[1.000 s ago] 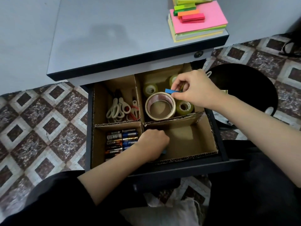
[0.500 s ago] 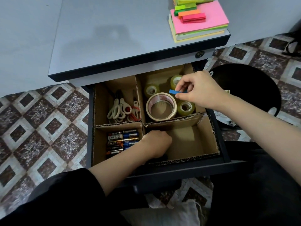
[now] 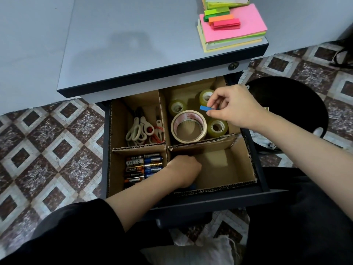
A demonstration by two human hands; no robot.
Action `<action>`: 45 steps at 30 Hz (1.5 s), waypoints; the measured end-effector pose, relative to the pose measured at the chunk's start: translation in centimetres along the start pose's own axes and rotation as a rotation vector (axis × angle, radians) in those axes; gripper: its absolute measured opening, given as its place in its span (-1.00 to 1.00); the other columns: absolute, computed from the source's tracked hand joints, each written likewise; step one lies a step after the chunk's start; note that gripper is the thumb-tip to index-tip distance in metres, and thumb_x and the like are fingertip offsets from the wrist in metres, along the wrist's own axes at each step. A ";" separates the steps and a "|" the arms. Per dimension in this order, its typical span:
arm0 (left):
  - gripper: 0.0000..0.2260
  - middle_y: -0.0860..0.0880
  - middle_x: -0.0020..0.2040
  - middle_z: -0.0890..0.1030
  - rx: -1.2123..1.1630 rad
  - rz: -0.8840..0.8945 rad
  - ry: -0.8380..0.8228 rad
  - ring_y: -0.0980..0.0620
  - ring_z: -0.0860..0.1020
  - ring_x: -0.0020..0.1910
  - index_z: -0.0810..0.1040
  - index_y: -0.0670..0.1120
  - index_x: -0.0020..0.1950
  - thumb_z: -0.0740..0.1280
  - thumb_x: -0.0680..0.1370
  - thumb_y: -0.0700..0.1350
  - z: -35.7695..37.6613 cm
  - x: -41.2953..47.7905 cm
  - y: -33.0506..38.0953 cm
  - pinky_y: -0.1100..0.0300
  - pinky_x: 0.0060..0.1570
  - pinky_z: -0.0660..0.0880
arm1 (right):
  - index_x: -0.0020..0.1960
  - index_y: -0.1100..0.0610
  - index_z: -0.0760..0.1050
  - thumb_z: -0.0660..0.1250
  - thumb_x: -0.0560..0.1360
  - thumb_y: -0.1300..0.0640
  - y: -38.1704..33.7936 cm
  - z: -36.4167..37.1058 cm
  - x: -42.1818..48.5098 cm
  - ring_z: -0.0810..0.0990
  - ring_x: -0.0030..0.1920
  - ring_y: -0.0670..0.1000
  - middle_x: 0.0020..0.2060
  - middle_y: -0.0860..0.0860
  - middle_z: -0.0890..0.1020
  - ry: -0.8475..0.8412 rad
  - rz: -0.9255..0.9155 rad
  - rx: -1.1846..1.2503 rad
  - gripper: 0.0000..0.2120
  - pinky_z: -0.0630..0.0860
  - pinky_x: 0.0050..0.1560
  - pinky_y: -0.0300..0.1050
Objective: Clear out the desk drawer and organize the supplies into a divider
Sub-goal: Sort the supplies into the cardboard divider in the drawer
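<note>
A: Anything new with the right hand (image 3: 235,108) over the last second?
B: Barely. Still pinching the blue strip (image 3: 205,108) between thumb and fingertips, other fingers curled in, hovering over the tape rolls (image 3: 188,114) in the back right section of the cardboard divider (image 3: 163,115).
A: And the left hand (image 3: 183,170)?
B: Same spot as before: knuckles up, fingers curled down into the front right section, close to its front wall. Hiding anything underneath, with only a sliver of blue peeking out below. Cannot tell if gripping anything.
A: Meaning for the job?
B: Probably paused mid-placement. Scissors (image 3: 136,129) and batteries (image 3: 145,167) already sorted on the left side of the drawer (image 3: 219,197) — blue strip not yet set down, likely bound for that front right section. Sticky notes (image 3: 235,33) up on the desk (image 3: 133,44), waiting too.
</note>
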State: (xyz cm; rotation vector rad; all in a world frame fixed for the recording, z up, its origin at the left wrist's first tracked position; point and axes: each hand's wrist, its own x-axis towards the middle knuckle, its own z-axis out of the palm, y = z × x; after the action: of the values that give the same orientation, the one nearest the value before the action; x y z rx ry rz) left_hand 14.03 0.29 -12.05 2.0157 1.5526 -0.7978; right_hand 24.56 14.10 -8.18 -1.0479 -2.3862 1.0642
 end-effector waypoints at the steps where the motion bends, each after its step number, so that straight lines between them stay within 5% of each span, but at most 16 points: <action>1: -0.76 -0.23 0.22 0.48 -0.011 -0.005 -0.028 -0.19 0.48 0.17 0.45 -0.24 0.23 0.15 0.58 -0.29 -0.2 -0.1 0.0 0.05 0.08 0.43 | -0.18 0.17 0.58 0.48 0.35 0.26 0.1 0.0 0.0 0.50 -0.41 -0.31 -0.33 -0.01 0.59 0.004 0.005 0.009 -0.91 0.41 -0.27 -0.50; 4: -0.79 -0.19 0.14 0.51 -0.162 -0.006 -0.062 -0.15 0.51 0.11 0.49 -0.25 0.17 0.21 0.55 -0.30 -1.2 -1.1 -0.1 0.13 -0.02 0.44 | -0.23 0.12 0.53 0.50 0.34 0.24 0.1 -0.2 -0.2 0.49 -0.40 -0.24 -0.34 -0.06 0.58 0.007 0.027 0.016 -0.85 0.43 -0.23 -0.41; 8: -0.88 0.08 -0.11 0.61 -0.638 0.079 0.032 0.19 0.57 -0.11 0.62 -0.08 -0.03 0.32 0.52 -0.23 -3.8 -4.4 -3.3 0.39 -0.09 0.46 | -0.27 0.14 0.48 0.51 0.33 0.23 -1.8 -1.8 -1.2 0.48 -0.49 -0.19 -0.36 -0.04 0.58 -0.050 0.092 0.185 -0.81 0.49 -0.34 -0.30; 10: -0.86 0.08 -0.13 0.64 -0.958 0.071 0.242 0.23 0.60 -0.14 0.60 0.01 -0.07 0.32 0.51 -0.23 -4.0 -6.1 -5.3 0.41 -0.07 0.50 | -0.28 0.20 0.50 0.50 0.32 0.26 -3.4 -2.6 -2.1 0.45 -0.53 -0.12 -0.39 0.01 0.59 -0.177 0.125 0.302 -0.84 0.44 -0.42 -0.33; 12: -0.85 0.07 -0.18 0.64 -1.192 -0.043 0.620 0.18 0.62 -0.18 0.58 0.03 -0.08 0.32 0.51 -0.23 -2.7 -6.6 -6.7 0.39 -0.13 0.52 | -0.29 0.19 0.52 0.49 0.33 0.27 -4.7 -2.4 -2.7 0.44 -0.54 -0.13 -0.43 0.01 0.58 -0.366 0.153 0.285 -0.86 0.40 -0.46 -0.38; 15: -0.86 0.03 -0.12 0.64 -1.189 -0.287 0.933 0.14 0.61 -0.10 0.59 0.03 -0.06 0.33 0.52 -0.21 -0.1 -5.1 -7.4 0.29 -0.09 0.55 | -0.31 0.11 0.52 0.48 0.34 0.26 -5.4 0.3 -3.9 0.45 -0.51 -0.20 -0.47 -0.07 0.56 -0.620 0.165 0.158 -0.84 0.45 -0.40 -0.36; 18: -0.87 0.03 -0.10 0.62 -1.143 -0.353 0.973 0.09 0.60 -0.06 0.59 0.02 -0.04 0.33 0.52 -0.21 1.5 -3.5 -7.8 0.17 -0.01 0.58 | -0.19 0.14 0.51 0.49 0.34 0.28 -4.5 3.9 -4.9 0.48 -0.45 -0.20 -0.37 -0.05 0.57 -0.795 0.166 0.053 -0.83 0.44 -0.37 -0.35; 23: -0.87 0.03 -0.15 0.62 -1.140 -0.339 1.026 0.06 0.61 -0.13 0.58 0.04 -0.06 0.34 0.52 -0.19 1.9 -2.9 -8.1 0.06 -0.06 0.60 | -0.13 0.17 0.56 0.48 0.37 0.24 -2.1 7.4 -5.0 0.55 -0.25 -0.05 -0.32 -0.06 0.54 -0.796 0.120 -0.161 -0.87 0.51 -0.24 -0.22; 27: -0.88 -0.03 -0.15 0.64 -1.181 -0.306 1.017 0.02 0.62 -0.14 0.60 0.03 -0.06 0.36 0.51 -0.19 2.0 -3.1 -8.4 0.02 -0.06 0.60 | -0.26 0.16 0.52 0.40 0.43 0.31 -1.6 9.2 -4.6 0.52 -0.41 -0.06 -0.38 -0.01 0.53 -0.803 0.208 -0.131 -0.86 0.49 -0.36 -0.22; 31: -0.90 -0.03 -0.16 0.64 -1.211 -0.279 1.009 0.01 0.62 -0.15 0.62 -0.02 -0.03 0.38 0.49 -0.19 1.9 -3.2 -8.6 0.04 -0.07 0.60 | -0.12 0.28 0.60 0.36 0.46 0.33 -1.3 9.8 -4.6 0.53 -0.44 -0.06 -0.38 0.01 0.56 -0.814 0.253 -0.103 -0.95 0.51 -0.39 -0.25; 36: -0.90 0.04 -0.17 0.63 -1.197 -0.267 1.013 0.08 0.61 -0.15 0.61 -0.01 -0.03 0.38 0.49 -0.18 2.0 -3.1 -8.6 0.14 -0.08 0.59 | 0.03 0.31 0.58 0.25 0.51 0.37 -0.8 10.0 -4.7 0.67 -0.21 0.11 -0.09 0.22 0.64 -0.842 0.281 -0.078 -0.83 0.62 -0.21 -0.11; 42: -0.90 0.04 -0.15 0.63 -1.174 -0.278 1.022 0.11 0.60 -0.14 0.62 -0.02 -0.03 0.39 0.48 -0.18 2.0 -3.0 -8.6 0.26 -0.10 0.56 | -0.05 0.30 0.61 0.28 0.47 0.38 -1.4 10.5 -4.7 0.53 -0.29 0.01 -0.18 0.16 0.61 -0.780 0.225 -0.117 -0.85 0.51 -0.30 -0.18; 45: -0.90 0.03 -0.16 0.63 -1.169 -0.279 1.027 0.10 0.60 -0.14 0.62 -0.03 -0.03 0.39 0.48 -0.18 2.0 -3.0 -8.6 0.27 -0.10 0.56 | -0.02 0.27 0.62 0.30 0.46 0.34 -1.3 10.5 -5.0 0.51 -0.21 0.00 -0.21 0.09 0.56 -0.781 0.189 -0.176 -0.84 0.48 -0.14 -0.17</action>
State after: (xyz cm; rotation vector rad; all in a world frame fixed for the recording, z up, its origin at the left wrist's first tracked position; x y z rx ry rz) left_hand 4.82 -0.99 -11.57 1.2403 2.0429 1.0942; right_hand 21.55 4.49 -14.24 -1.0625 -3.0723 1.5790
